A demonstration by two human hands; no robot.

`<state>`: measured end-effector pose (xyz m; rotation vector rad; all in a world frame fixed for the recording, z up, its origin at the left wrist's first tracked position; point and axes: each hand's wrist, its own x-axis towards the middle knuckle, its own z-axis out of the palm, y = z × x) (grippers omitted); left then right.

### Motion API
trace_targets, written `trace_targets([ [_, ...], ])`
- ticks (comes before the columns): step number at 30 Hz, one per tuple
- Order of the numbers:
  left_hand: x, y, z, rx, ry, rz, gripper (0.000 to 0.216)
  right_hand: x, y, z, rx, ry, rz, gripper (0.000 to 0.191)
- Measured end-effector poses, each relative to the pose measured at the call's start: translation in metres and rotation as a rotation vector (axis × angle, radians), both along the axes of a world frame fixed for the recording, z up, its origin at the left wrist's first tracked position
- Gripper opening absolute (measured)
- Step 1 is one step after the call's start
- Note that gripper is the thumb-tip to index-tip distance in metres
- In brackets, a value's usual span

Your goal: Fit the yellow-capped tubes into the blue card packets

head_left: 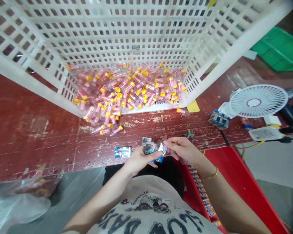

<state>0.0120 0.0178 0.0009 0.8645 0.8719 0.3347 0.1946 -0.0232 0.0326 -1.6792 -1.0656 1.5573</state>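
Observation:
My left hand (141,159) is closed around a small fanned stack of printed packets (149,148), dark and blue with shiny clear edges, its thumb lying on top. My right hand (183,150) pinches the edge of a shiny packet (162,148) at the right side of that stack. A bit of yellow and some clear plastic show at the right fingers; what they belong to is partly hidden. On the table edge left of my hands lies a single blue packet (122,152).
A white plastic basket (117,39) lies tipped toward me, with clear yellow-capped tubes (132,86) spilling onto the red table (51,136). At right are a blue bundle (219,119), a white fan (258,100) and a green bin (280,48). A red tray (244,185) sits below the table edge.

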Motion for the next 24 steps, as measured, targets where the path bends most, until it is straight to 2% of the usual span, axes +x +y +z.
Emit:
trace_targets([
  [3, 0.001, 0.001, 0.001, -0.013, 0.030, 0.033, 0.040, -0.002, 0.004, -0.001, -0.006, 0.020, -0.071, 0.044],
  [7, 0.004, 0.002, 0.003, -0.084, 0.023, 0.057, 0.044, 0.002, 0.012, -0.004, 0.034, 0.237, -0.355, 0.031],
  [9, 0.006, 0.001, 0.003, -0.087, 0.030, 0.077, 0.044, 0.006, 0.015, -0.005, 0.094, 0.337, -0.440, 0.020],
  [12, 0.007, 0.001, 0.003, -0.094, 0.046, 0.125, 0.044, 0.008, 0.016, -0.003, 0.263, 0.315, -0.483, 0.024],
  [14, 0.007, 0.001, 0.002, -0.103, 0.046, 0.144, 0.044, 0.006, 0.015, 0.001, 0.417, 0.213, -0.461, 0.026],
  [19, 0.007, 0.002, 0.003, -0.121, 0.047, 0.151, 0.046, -0.002, 0.008, 0.018, 0.707, 0.009, -0.259, 0.023],
  [21, 0.007, 0.003, 0.003, -0.115, 0.035, 0.132, 0.044, -0.001, 0.006, 0.023, 0.740, -0.075, -0.217, 0.020],
  [24, 0.007, 0.003, 0.005, -0.113, 0.021, 0.112, 0.042, 0.006, 0.003, 0.026, 0.705, -0.288, -0.086, 0.006],
])
